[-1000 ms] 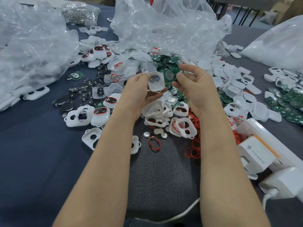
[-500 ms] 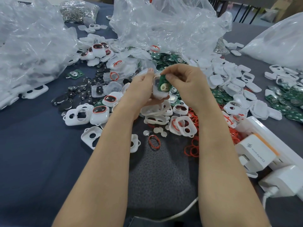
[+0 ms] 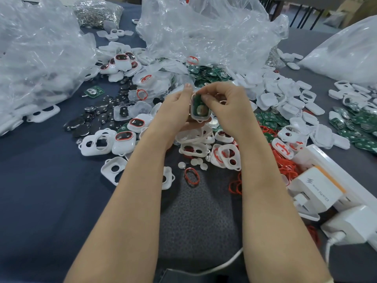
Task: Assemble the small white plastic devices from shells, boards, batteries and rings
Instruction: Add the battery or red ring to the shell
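Note:
My left hand (image 3: 175, 111) holds a small white shell (image 3: 201, 119) upright above the parts pile. A green board (image 3: 199, 107) with a round metal contact lies inside the shell. My right hand (image 3: 226, 105) pinches the top of the board and presses it into the shell. Below lie open white shells (image 3: 193, 149), red rings (image 3: 191, 176) and small white round caps (image 3: 182, 165). Dark coin batteries (image 3: 98, 117) lie to the left. More green boards (image 3: 212, 72) are heaped beyond my hands.
Crumpled clear plastic bags (image 3: 204, 31) stand behind and at the left (image 3: 36, 58). White chargers on a power strip (image 3: 318, 190) sit at the right. More boards and shells (image 3: 355, 121) lie far right. A bag of metal rings (image 3: 95, 11) is at the back.
A second ago my left hand held an empty shell and my right hand was apart from it. The right hand brought a green board and now it sits deeper in the shell.

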Available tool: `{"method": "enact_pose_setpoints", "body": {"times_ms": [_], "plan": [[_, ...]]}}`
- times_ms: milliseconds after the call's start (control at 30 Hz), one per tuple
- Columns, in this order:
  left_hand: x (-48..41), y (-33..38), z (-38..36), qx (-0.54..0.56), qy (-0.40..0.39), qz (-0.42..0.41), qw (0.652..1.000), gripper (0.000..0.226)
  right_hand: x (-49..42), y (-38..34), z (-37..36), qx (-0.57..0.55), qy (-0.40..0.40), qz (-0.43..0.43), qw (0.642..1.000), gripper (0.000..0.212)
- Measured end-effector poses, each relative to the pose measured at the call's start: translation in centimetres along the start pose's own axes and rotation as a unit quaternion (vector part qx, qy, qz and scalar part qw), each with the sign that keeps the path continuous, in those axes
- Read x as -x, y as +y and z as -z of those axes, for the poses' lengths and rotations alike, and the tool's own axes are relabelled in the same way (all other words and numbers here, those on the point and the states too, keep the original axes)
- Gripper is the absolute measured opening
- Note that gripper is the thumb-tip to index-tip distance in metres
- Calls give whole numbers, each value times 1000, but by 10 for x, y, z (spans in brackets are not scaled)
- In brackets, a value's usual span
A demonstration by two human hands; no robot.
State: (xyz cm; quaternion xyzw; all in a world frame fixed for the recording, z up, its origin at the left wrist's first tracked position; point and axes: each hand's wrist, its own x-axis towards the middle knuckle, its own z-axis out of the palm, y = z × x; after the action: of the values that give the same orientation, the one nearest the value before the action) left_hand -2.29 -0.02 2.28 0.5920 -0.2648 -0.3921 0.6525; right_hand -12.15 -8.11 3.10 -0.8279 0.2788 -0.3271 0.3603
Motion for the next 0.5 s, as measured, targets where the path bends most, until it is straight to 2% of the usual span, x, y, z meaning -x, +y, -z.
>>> {"method": "enact_pose_setpoints", "body": {"times_ms": [100, 200, 333, 500], "plan": [[1, 0, 1, 19, -11, 0, 1000, 32, -1, 4, -4, -5, 14, -7, 1000, 16], [1, -2, 4, 0, -29, -22, 999, 12, -1, 6, -7, -24, 33, -5, 999, 14], [1, -4, 7, -21, -41, -32, 998, 24, 0, 6, -9, -60, 43, -33, 997, 7], [2, -3, 6, -10, -17, -31, 999, 22, 2, 4, -15, -105, 51, -66, 991, 6]]}}
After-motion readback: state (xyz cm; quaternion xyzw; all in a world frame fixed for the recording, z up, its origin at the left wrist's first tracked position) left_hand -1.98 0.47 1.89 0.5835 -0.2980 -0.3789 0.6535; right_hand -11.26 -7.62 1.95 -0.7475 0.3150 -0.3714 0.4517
